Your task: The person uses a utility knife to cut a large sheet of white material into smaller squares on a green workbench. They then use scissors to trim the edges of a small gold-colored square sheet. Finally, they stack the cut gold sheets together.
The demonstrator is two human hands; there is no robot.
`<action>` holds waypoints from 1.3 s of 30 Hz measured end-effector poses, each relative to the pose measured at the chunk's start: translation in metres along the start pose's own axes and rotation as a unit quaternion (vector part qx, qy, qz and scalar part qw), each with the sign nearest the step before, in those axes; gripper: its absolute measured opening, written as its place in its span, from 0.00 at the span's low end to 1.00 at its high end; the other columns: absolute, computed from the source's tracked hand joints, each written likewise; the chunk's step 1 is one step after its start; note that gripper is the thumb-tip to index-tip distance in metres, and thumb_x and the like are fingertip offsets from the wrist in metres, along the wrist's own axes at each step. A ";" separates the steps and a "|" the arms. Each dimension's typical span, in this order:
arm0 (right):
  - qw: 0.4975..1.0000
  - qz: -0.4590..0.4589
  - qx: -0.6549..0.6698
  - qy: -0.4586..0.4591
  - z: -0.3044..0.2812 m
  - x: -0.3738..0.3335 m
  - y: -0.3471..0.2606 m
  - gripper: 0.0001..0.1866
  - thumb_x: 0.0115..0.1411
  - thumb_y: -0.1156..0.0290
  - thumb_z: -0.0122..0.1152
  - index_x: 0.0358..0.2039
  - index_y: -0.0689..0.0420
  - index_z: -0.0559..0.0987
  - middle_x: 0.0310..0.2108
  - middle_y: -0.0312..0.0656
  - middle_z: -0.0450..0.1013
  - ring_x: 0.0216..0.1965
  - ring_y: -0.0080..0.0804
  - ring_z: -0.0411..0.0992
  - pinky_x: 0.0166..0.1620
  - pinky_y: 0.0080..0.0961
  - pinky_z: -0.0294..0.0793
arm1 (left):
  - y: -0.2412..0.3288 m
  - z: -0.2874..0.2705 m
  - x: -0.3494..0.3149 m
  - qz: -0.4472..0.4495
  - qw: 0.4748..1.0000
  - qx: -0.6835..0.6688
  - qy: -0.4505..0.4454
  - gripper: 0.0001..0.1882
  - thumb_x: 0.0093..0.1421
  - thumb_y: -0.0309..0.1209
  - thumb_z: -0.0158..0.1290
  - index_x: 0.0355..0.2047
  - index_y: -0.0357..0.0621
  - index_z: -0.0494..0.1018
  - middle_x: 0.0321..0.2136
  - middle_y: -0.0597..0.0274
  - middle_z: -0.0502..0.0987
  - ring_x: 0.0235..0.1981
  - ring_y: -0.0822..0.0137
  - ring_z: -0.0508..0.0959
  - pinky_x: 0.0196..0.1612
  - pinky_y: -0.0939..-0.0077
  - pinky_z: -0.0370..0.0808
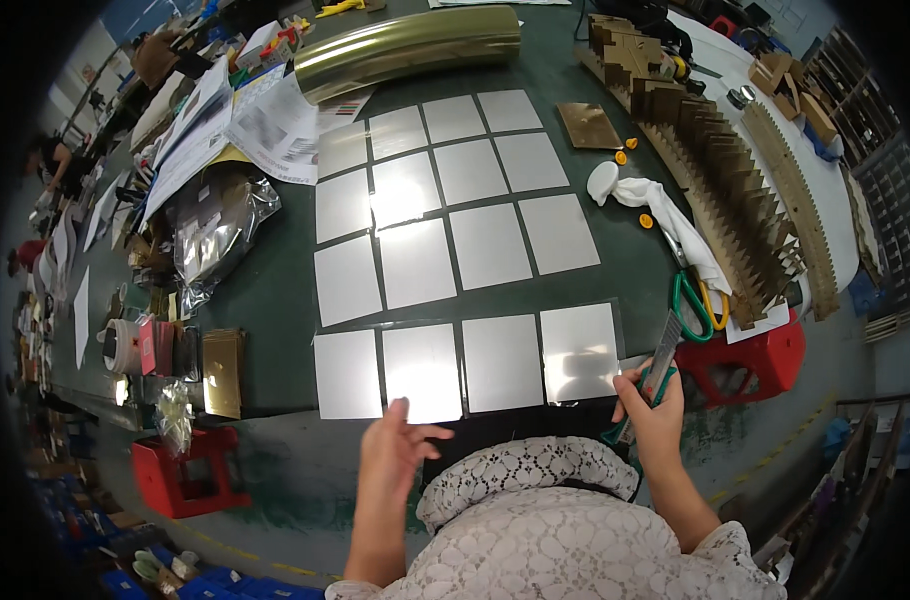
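Note:
Several silvery-white square plates (pixel 488 245) lie in a grid on the dark green table (pixel 275 345). A separate front row, with a clear film edge showing around its right-hand plate (pixel 579 350), lies along the near edge. My left hand (pixel 390 460) is open, fingers apart, its fingertips by the lower edge of a front-row plate (pixel 421 372). In my right hand (pixel 656 410), beside the right end of that row, is a green and grey utility knife (pixel 665 345), pointing away from me. The thumb and a finger of that hand come close to the film's corner.
A gold roll (pixel 410 50) lies at the back. Scissors (pixel 690 300), a white cloth (pixel 660 210) and toothed brown strips (pixel 720 170) are on the right. Papers (pixel 270 120) and a clear bag (pixel 220 230) lie left. Red stools (pixel 745 365) stand below the table edge.

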State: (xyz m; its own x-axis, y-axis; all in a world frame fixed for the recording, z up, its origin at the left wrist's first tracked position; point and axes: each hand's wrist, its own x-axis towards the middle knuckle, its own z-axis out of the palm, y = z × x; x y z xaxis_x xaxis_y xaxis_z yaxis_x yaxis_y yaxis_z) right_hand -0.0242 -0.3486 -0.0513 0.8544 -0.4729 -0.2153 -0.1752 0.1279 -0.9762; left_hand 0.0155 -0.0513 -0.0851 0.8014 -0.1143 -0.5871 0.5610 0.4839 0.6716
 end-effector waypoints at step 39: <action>0.903 -0.106 -0.402 -0.109 -0.011 0.138 -0.055 0.23 0.60 0.67 0.60 0.51 0.67 0.67 0.40 0.49 0.71 0.36 0.35 0.73 0.38 0.27 0.74 | 0.020 -0.038 -0.020 -0.013 0.979 0.163 -0.118 0.18 0.58 0.21 0.56 0.49 0.30 0.70 0.42 0.57 0.78 0.40 0.72 0.76 0.45 0.79 0.71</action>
State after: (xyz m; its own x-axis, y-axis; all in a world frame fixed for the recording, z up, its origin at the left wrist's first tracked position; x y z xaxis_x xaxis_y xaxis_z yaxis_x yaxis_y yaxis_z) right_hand 0.0984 -0.4307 -0.0275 0.9711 -0.2184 -0.0967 -0.2201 -0.6612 -0.7172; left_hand 0.0026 -0.0063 -0.0769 0.7903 -0.3390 -0.5105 0.5869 0.1790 0.7896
